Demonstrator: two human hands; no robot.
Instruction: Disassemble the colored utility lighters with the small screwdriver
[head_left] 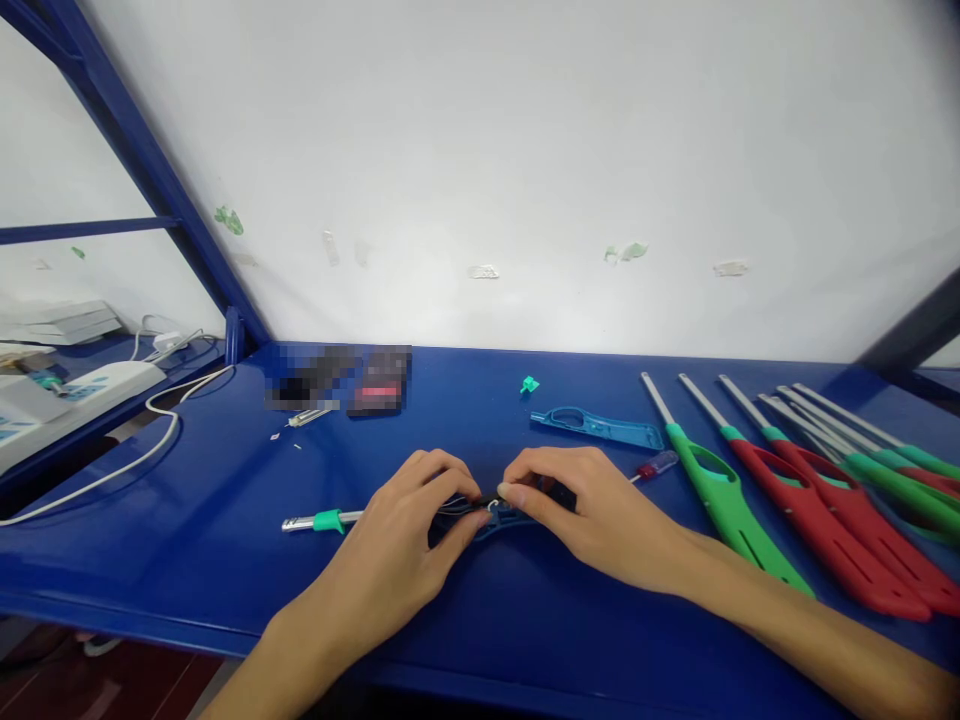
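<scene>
An opened long-nosed lighter lies low in front of me, its blue shell half (491, 527) partly hidden by my fingers. Its metal tube (306, 523) with a green collar (328, 520) points left, and thin wires run into the shell. My left hand (405, 525) is closed, thumb and fingers pinching the lighter around the wires. Close beside it, my right hand (592, 505) is closed too, thumb and index finger pressed on the inner parts; a small white curved piece (493, 505) shows there. What lies under the fingertips is hidden.
Behind lies the other blue shell half (600, 430), near a small green part (529, 385) and a screwdriver (657, 465). Several finished lighters, green (731, 510) and red (817, 510), lie right. Back left are pixelated dark objects (380, 382), a metal tube (309, 416) and a white cable (169, 430).
</scene>
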